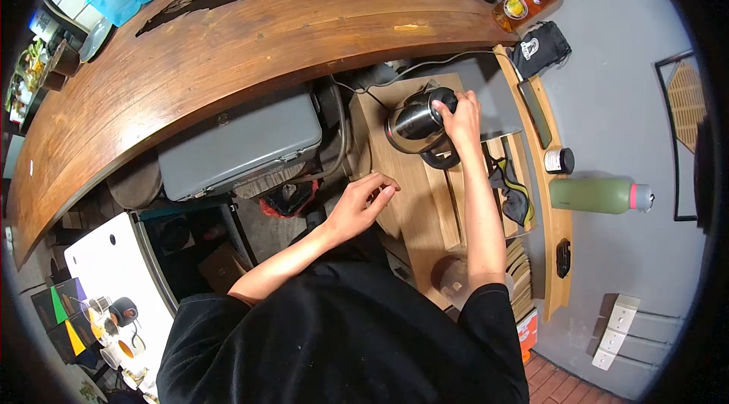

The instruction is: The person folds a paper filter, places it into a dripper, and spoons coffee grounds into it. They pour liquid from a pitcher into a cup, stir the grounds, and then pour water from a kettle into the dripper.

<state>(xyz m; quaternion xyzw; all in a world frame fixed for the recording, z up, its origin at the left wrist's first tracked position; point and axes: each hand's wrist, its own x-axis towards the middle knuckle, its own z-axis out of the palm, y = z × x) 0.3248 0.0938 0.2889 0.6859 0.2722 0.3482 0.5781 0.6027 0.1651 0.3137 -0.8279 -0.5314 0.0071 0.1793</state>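
A steel electric kettle (414,127) with black parts and a black handle loop stands on a light wooden surface (414,214) below the counter. My right hand (462,121) closes on the black part at the kettle's upper right, with the thumb laid over it. Nearer to my body, my left hand (360,205) hovers to the left of the wooden surface. Its fingers are loosely bent, the thumb apart from them, and nothing shows in it. A thin cable (425,64) runs along the counter's underside behind the kettle.
A dark wooden counter (326,20) curves across the front. Under it sits a grey case (239,142). On the right ledge are a phone (534,114), a small black jar (559,161) and a green bottle (592,195). A clear container (451,279) stands near my right elbow.
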